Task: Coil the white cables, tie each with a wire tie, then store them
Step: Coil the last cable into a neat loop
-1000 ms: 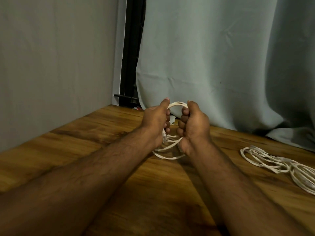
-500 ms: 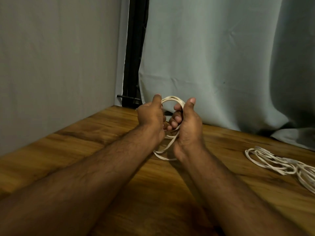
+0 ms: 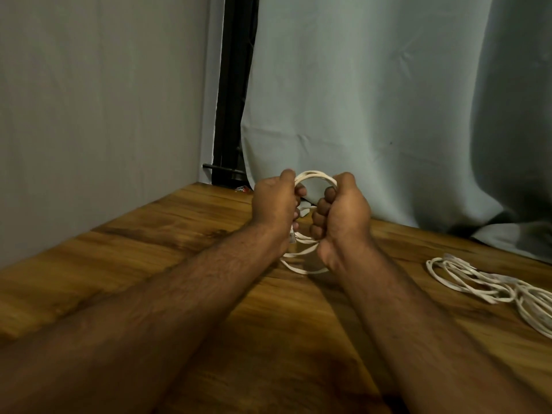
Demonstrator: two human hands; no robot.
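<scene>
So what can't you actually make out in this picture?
- Head view: middle of the coiled cable, covered by the left hand and right hand.
- Any wire tie: too small or hidden inside the fingers.
- Loose cables on the table: cut off by the right edge.

Wood table (image 3: 149,264) w/ loose white cables (image 3: 490,282) lying at right, curtain hem (image 3: 507,240) behind.
</scene>
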